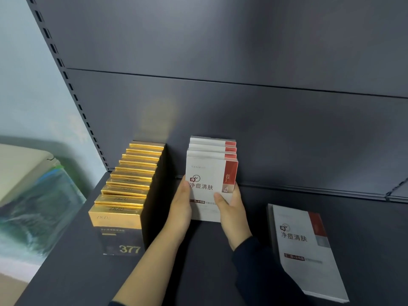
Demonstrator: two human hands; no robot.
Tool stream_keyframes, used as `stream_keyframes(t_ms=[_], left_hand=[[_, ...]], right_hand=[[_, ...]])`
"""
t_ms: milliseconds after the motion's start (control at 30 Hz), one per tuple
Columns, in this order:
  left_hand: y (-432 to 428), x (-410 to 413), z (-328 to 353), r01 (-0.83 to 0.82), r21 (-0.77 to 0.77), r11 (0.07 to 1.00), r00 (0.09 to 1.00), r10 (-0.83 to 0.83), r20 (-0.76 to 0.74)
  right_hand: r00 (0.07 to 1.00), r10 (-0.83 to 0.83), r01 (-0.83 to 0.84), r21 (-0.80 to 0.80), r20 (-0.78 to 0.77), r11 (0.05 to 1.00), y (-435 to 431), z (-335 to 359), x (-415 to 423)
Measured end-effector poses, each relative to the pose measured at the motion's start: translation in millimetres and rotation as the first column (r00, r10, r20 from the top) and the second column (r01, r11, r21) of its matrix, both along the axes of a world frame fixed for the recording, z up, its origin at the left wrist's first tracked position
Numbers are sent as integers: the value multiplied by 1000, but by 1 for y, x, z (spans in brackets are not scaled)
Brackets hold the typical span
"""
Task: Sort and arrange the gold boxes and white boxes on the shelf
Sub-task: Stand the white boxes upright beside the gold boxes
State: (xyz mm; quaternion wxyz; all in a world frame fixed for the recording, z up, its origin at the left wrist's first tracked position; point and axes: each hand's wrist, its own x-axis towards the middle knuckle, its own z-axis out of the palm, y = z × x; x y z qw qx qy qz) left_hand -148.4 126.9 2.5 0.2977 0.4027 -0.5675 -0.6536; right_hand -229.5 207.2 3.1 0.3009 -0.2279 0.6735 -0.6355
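Observation:
A row of several gold-topped boxes (pixel 130 186) stands upright on the dark shelf (pixel 198 261), running from front to back at the left. Right of it stands a short row of white boxes with red corners (pixel 212 151). My left hand (pixel 180 208) holds the left edge of the front white box (pixel 209 173), thumb on its face. My right hand (pixel 231 208) grips the same box at its lower right, thumb on the front. Another white box (pixel 306 250) lies tilted on the shelf at the right, apart from both hands.
The shelf's grey back panel (pixel 242 107) rises right behind the rows. A slotted upright (pixel 72 93) marks the left end. Beyond it, lower left, sit a beige object (pixel 19 164) and a plastic-wrapped bundle (pixel 39 206). Bare shelf lies between the white row and the loose box.

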Motion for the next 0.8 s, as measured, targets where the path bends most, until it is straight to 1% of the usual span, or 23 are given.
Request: stream_keyframes(t_ms=[33, 100, 167, 233, 267, 300, 333, 367, 400, 433, 467, 500, 533, 600, 633, 700, 800], left_hand=[[-1, 0, -1, 10, -1, 1000, 1000, -9, 24], [3, 1, -3, 6, -45, 999, 992, 0, 127], [19, 6, -1, -44, -184, 982, 978, 80, 195], [45, 15, 6, -71, -373, 925, 976, 142, 167], [58, 19, 6, -56, -464, 884, 983, 129, 128], [72, 21, 7, 3, -540, 842, 991, 71, 115], [85, 22, 5, 93, -588, 804, 991, -18, 133], [97, 21, 4, 204, -598, 775, 977, -128, 168], [107, 18, 1, 311, -572, 759, 950, -232, 209], [116, 13, -2, 398, -525, 752, 917, -317, 242], [125, 8, -3, 462, -466, 755, 887, -380, 263], [133, 2, -4, 510, -403, 760, 859, -427, 281], [140, -4, -4, 545, -357, 758, 837, -466, 288], [150, -14, -4, 598, -336, 727, 801, -531, 276], [153, -18, -5, 621, -354, 699, 783, -550, 290], [159, -24, -11, 643, -390, 659, 766, -553, 328], [161, -28, -27, 611, -403, 681, 791, -516, 328]], right_hand=[[1000, -4, 4, 14, 5, 1000, 2, 4, 1], [1000, -17, 16, 50, 20, 999, 9, 14, 4], [998, -64, 65, 81, -22, 995, 25, 27, 5], [989, -100, 111, 112, -105, 988, 48, 37, -5], [984, -117, 135, 130, -138, 982, 61, 43, -13], [978, -136, 160, 152, -160, 975, 74, 47, -24], [968, -150, 189, 193, -199, 963, 89, 49, -37], [950, -162, 238, 281, -268, 930, 104, 51, -50], [925, -132, 284, 415, -356, 864, 119, 50, -63], [907, -70, 315, 560, -415, 766, 135, 47, -75], [910, -8, 315, 681, -414, 661, 151, 41, -84], [936, 21, 270, 758, -350, 594, 166, 35, -91], [966, 18, 197, 785, -257, 588, 179, 29, -96], [993, 3, 87, 742, -120, 664, 200, 19, -100], [996, 4, 63, 700, -94, 712, 208, 15, -99], [995, -53, 97, 639, -87, 763, 218, 7, -101], [977, -211, 165, 523, 29, 836, 234, 3, -107]])
